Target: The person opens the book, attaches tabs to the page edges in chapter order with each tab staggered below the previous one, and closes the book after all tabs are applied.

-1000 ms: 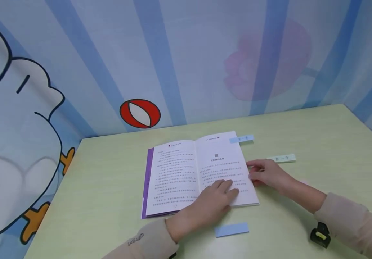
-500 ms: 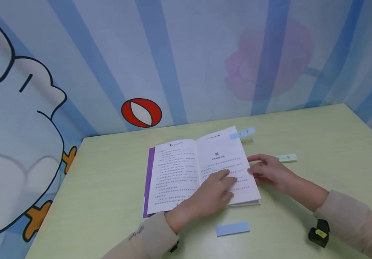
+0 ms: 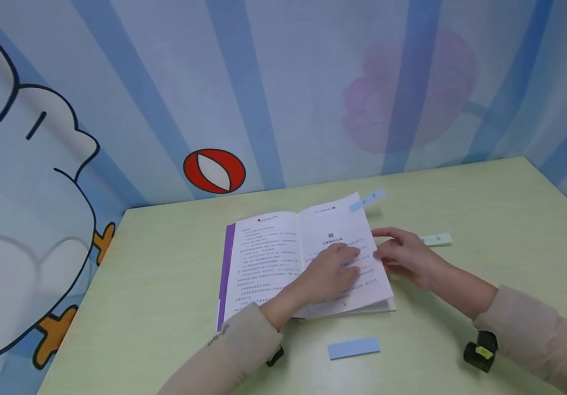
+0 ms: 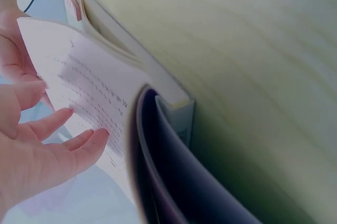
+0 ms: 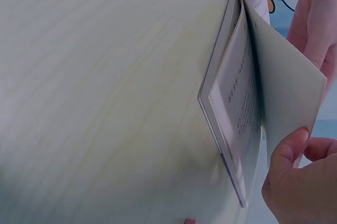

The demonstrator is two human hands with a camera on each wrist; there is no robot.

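An open book (image 3: 265, 258) with a purple cover edge lies on the table. My right hand (image 3: 406, 255) pinches the outer edge of its right-hand page. In the right wrist view, thumb and fingers hold this page (image 5: 287, 87) raised off the pages beneath. My left hand (image 3: 330, 271) has its fingers spread over the printed side of the same page; the left wrist view shows its fingertips (image 4: 100, 134) at the text. A light blue paper strip (image 3: 368, 201) sticks out from the page's upper right corner, tilted upward.
A pale green paper strip (image 3: 438, 240) lies right of the book, partly hidden behind my right hand. Nearer me is a blue strip (image 3: 354, 348) on the table (image 3: 164, 307). A wall with cartoon prints (image 3: 308, 99) rises along the table's back edge.
The right-hand page has come up off the pages beneath, and its blue strip now tilts upward. My left hand has slid up the page; my right hand has moved slightly up and left.
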